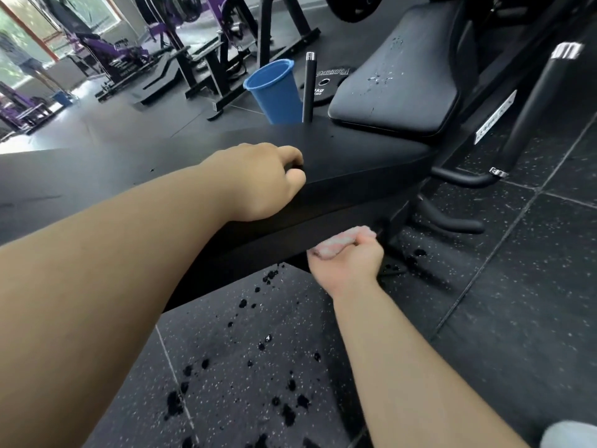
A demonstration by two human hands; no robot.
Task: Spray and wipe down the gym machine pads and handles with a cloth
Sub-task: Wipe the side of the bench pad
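Your right hand (347,260), gripping the pink cloth (339,242), sits tucked under the overhanging edge of the flat black pad (339,156). The underside closes off the way up. Just beyond its knuckles the machine frame (397,218) and two curved black handles (452,221) bar the way forward. Below and behind that hand the rubber floor (258,350) lies open, dotted with wet spots. Your left hand (258,181) curls over the pad's near edge. Ahead of it the top runs bare — then an upright black post (308,87), a blue bucket (274,92) and the seat cushion (397,82) stand across the far side.
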